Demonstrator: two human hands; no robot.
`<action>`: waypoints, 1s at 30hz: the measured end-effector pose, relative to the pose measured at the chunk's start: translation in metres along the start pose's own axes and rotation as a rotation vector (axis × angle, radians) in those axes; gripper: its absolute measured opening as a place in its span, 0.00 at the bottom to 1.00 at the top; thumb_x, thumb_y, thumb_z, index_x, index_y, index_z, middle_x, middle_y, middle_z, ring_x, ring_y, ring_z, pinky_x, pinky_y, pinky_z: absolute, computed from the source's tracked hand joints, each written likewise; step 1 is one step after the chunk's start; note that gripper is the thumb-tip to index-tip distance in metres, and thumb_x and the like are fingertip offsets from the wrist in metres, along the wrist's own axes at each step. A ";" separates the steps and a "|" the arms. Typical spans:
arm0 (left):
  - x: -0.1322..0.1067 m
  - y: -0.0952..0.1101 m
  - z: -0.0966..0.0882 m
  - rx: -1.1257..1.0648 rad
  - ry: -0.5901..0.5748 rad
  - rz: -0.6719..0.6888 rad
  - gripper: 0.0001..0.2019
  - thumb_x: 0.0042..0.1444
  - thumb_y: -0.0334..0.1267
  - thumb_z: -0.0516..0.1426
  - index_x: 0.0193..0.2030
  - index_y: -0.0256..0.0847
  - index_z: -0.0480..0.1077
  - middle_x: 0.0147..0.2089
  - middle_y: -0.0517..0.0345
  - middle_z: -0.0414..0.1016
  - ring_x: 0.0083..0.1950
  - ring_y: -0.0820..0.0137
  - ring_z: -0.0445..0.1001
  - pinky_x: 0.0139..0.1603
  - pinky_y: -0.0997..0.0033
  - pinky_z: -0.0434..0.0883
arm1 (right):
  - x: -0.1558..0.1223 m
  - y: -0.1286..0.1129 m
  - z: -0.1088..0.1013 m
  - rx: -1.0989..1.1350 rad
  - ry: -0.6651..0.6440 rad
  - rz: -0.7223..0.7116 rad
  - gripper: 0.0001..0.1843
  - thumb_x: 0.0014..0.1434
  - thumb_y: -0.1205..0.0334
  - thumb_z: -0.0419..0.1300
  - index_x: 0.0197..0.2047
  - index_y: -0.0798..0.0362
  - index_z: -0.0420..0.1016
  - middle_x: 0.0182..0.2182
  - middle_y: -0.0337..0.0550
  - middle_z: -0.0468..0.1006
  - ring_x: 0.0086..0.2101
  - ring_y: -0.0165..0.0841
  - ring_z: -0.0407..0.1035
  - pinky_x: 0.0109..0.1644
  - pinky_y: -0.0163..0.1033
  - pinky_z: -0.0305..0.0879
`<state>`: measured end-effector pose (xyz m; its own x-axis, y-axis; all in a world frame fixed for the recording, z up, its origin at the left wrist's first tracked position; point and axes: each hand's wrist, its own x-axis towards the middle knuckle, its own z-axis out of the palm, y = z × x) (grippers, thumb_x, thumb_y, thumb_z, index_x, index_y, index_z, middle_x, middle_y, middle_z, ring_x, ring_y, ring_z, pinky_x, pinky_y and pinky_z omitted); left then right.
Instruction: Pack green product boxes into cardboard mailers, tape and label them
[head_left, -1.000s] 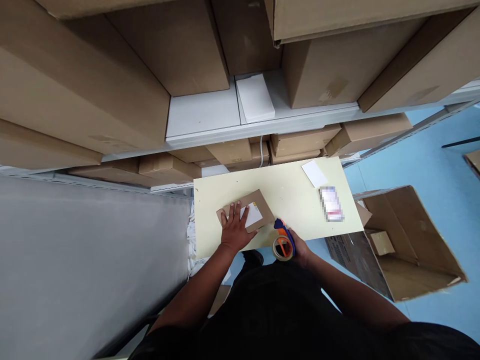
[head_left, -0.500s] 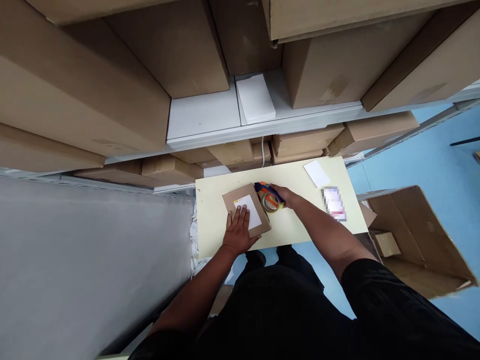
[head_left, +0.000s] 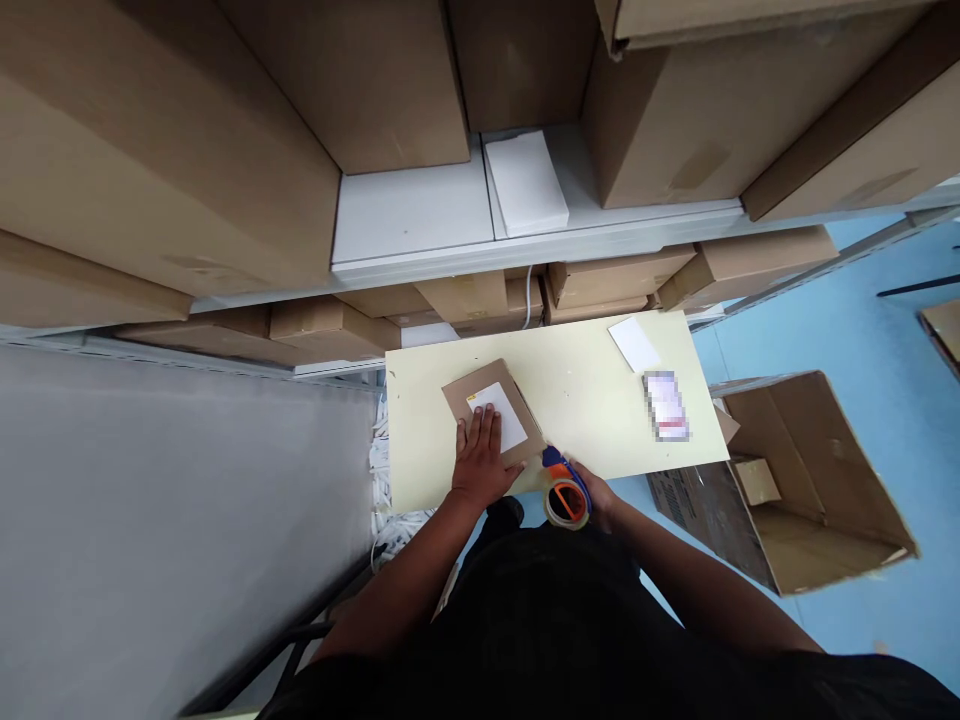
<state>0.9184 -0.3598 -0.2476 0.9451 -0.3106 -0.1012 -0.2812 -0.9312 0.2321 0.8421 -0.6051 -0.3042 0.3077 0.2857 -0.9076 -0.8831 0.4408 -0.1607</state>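
A small cardboard box (head_left: 459, 388) lies tilted in angle on the cream table (head_left: 420, 470), a white label (head_left: 511, 418) on its top. My left hand (head_left: 481, 455) rests flat on the label and the box's near edge, fingers stretched out. In my right hand (head_left: 596, 495) is a tape dispenser (head_left: 568, 497), blue and orange with a roll of clear tape. Its blue front end is at the box's near right corner; whether it touches the cardboard I cannot tell. The dispenser's roll hangs past the table's front edge, close to my body.
A white paper (head_left: 634, 344) and a blurred phone-like object (head_left: 666, 405) lie at the table's right. Beyond stands a shelf (head_left: 420, 215) with large cartons and a white paper stack (head_left: 526, 182). An open carton (head_left: 847, 470) sits on the floor at right; a grey wall (head_left: 187, 520) is at left.
My right hand has brought the tape dispenser from the box's far right side down along it to the near right corner, toward my body. My left hand stays on the box.
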 end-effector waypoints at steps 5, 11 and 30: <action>-0.002 0.005 -0.013 0.011 -0.035 -0.071 0.57 0.55 0.67 0.59 0.79 0.30 0.41 0.80 0.31 0.40 0.80 0.41 0.41 0.75 0.36 0.45 | 0.016 -0.026 0.023 0.113 -0.064 0.049 0.27 0.69 0.39 0.52 0.46 0.55 0.79 0.37 0.48 0.85 0.37 0.40 0.80 0.49 0.45 0.77; -0.002 -0.052 -0.046 0.080 -0.248 0.206 0.50 0.48 0.61 0.68 0.76 0.52 0.57 0.77 0.44 0.55 0.75 0.42 0.54 0.74 0.43 0.50 | 0.033 -0.121 0.050 -0.132 0.066 -0.026 0.21 0.69 0.45 0.57 0.45 0.55 0.78 0.32 0.47 0.84 0.31 0.37 0.78 0.39 0.42 0.78; 0.003 -0.030 -0.017 0.020 -0.024 -0.065 0.49 0.54 0.65 0.60 0.78 0.48 0.51 0.80 0.47 0.45 0.80 0.42 0.38 0.74 0.30 0.29 | -0.005 -0.031 0.001 -0.017 0.044 -0.029 0.26 0.68 0.38 0.54 0.47 0.53 0.78 0.42 0.50 0.85 0.43 0.41 0.80 0.52 0.47 0.75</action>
<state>0.9325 -0.3293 -0.2387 0.9573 -0.2536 -0.1390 -0.2228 -0.9531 0.2050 0.8677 -0.6195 -0.2941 0.3176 0.2348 -0.9187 -0.8801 0.4335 -0.1935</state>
